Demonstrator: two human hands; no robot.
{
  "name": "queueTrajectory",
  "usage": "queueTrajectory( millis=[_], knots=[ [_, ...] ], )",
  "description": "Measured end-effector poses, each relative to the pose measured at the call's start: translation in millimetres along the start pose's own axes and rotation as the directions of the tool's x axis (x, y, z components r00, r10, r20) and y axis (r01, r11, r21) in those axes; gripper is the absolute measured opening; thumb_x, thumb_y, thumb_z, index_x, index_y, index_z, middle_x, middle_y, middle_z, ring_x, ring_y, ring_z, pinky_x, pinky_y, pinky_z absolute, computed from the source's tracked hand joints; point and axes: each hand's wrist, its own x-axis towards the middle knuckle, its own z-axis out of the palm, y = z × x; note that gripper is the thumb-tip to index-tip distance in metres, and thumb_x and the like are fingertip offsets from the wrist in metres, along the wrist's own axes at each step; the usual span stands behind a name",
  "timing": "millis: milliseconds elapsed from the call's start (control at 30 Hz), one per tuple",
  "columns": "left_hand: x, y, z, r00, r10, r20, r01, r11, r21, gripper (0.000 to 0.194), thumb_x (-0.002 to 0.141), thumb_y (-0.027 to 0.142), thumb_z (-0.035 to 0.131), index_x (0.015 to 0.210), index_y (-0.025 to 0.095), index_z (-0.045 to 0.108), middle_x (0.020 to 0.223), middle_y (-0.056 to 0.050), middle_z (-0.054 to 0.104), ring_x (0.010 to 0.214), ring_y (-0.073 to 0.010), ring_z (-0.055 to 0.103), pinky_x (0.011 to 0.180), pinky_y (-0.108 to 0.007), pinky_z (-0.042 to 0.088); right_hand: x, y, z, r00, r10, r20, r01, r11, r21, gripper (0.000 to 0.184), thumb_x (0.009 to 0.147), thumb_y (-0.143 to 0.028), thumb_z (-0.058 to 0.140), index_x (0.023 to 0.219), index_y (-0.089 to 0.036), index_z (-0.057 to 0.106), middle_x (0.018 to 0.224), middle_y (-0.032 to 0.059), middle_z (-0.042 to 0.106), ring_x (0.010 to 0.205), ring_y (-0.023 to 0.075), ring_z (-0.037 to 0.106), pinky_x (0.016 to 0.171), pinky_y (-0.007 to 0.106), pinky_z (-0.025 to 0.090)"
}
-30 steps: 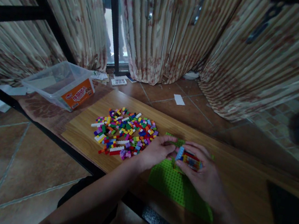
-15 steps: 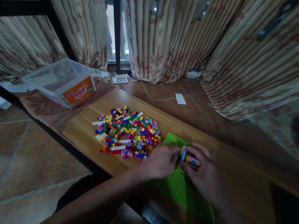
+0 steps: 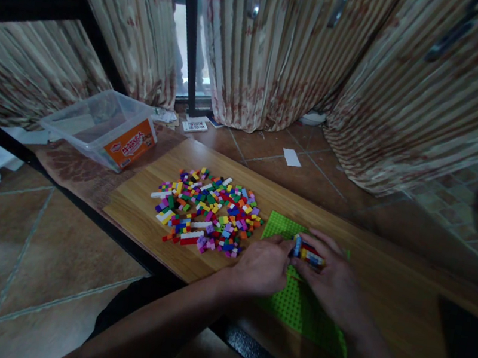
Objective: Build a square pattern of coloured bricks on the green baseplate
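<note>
A small multicoloured toy brick build is gripped between the thumb and fingers of my right hand, above the green baseplate. Blue, red, yellow and white bricks show in it. My left hand is closed, its fingertips pressed to the left end of the build. Whether a separate brick sits in those fingertips is hidden. Left of my left hand lies a loose pile of colourful toy bricks on the wooden board.
A clear plastic box with an orange label stands at the board's far left. A dark flat object lies at the right. Behind the board are a white paper on the tiled floor and striped curtains. A black metal frame borders the front.
My left hand has closed up and moved against the left end of the brick build. The right hand keeps its hold, turning the build slightly. The camera view has shifted a little.
</note>
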Motion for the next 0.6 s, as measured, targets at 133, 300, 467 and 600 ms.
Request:
queueTrajectory(
  millis=[133, 300, 467, 600],
  knots=[
    [-0.7, 2.2, -0.4, 1.0, -0.015, 0.006, 0.015, 1.0, -0.003, 0.038, 0.091, 0.021, 0.041, 0.127, 0.016, 0.052, 0.113, -0.01, 0.065, 0.098, -0.0231, 0.066, 0.086, -0.035, 0.055, 0.2, -3.2, 0.1, 0.999, 0.044, -0.019, -0.042, 0.996, 0.073, 0.037, 0.078, -0.043, 0.065, 0.112, -0.027, 0.068, 0.131, 0.0071, 0.058, 0.121, 0.0286, 0.055, 0.105, 0.049, 0.043],
    [-0.7, 2.8, 0.4, 1.0, -0.015, 0.005, 0.015, 1.0, 0.001, 0.038, 0.091, 0.021, 0.04, 0.127, 0.015, 0.052, 0.112, -0.011, 0.065, 0.099, -0.0243, 0.066, 0.085, -0.037, 0.056, 1.0, -4.9, 0.7, 0.994, 0.103, -0.036, -0.1, 0.992, 0.081, 0.036, 0.075, -0.042, 0.067, 0.107, -0.027, 0.072, 0.127, 0.0061, 0.062, 0.116, 0.0286, 0.059, 0.104, 0.05, 0.044],
    [-0.8, 3.3, 0.4, 1.0, -0.008, 0.009, 0.007, 1.0, 0.028, 0.037, 0.09, 0.019, 0.039, 0.124, 0.014, 0.052, 0.108, -0.011, 0.065, 0.096, -0.0233, 0.066, 0.084, -0.035, 0.056, 2.0, -4.0, 2.9, 0.989, 0.144, -0.043, -0.139, 0.985, 0.102, 0.036, 0.072, -0.042, 0.069, 0.104, -0.027, 0.074, 0.128, 0.0058, 0.062, 0.116, 0.0287, 0.06, 0.104, 0.049, 0.044],
    [-1.1, 4.0, 1.1, 1.0, -0.008, 0.021, 0.007, 0.998, 0.058, 0.042, 0.087, 0.017, 0.041, 0.127, 0.013, 0.05, 0.11, -0.011, 0.065, 0.097, -0.0233, 0.065, 0.084, -0.034, 0.056, 2.4, -4.7, 4.2, 0.984, 0.172, -0.051, -0.163, 0.977, 0.135, 0.033, 0.069, -0.042, 0.07, 0.098, -0.026, 0.075, 0.126, 0.007, 0.063, 0.116, 0.0292, 0.06, 0.104, 0.05, 0.044]
  ],
)
